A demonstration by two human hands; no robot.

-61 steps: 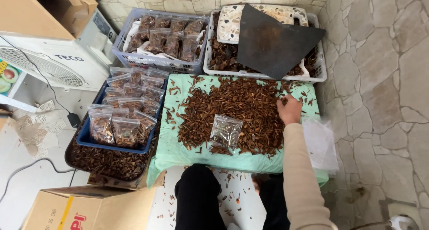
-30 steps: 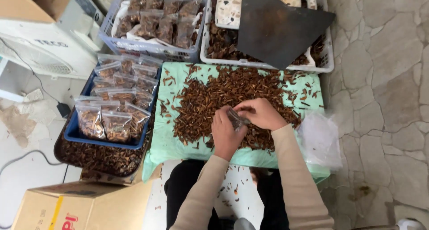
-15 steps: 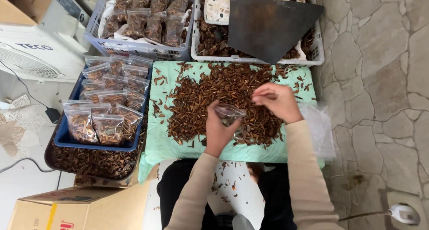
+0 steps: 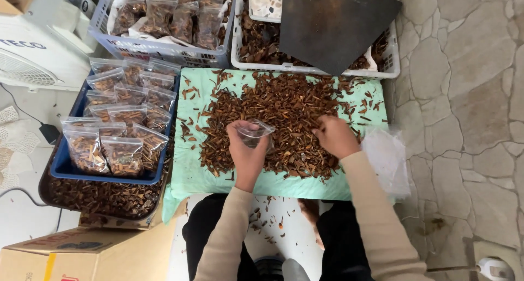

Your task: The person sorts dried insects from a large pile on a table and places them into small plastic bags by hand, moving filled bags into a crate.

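holding a small clear bag [image 4: 255,132] up over the heap, the left hand [image 4: 246,155] has its fingers closed around the bag's lower part, mouth tilted toward the right. the right hand [image 4: 335,136] lies on the pile of brown dried pieces [image 4: 284,123], fingers curled down into it as if gathering a pinch; whether they hold any cannot be told. the bag looks nearly empty, so this fill seems barely begun. a good share of the work looks done: a blue tray [image 4: 71,166] at the left carries rows of filled bags [image 4: 123,153], and a grey-blue crate [image 4: 164,46] behind it holds more. plenty is left, judging by the heap on the desk and more loose pieces in the white crate [image 4: 382,68] under a dark flat board [image 4: 333,24]. the desk wears a pale green cloth [image 4: 191,172]. a stack of empty clear bags [image 4: 385,161] sits at the right edge. the floor [image 4: 464,123] is irregular stone paving; a cardboard box [image 4: 93,253] stands at lower left.
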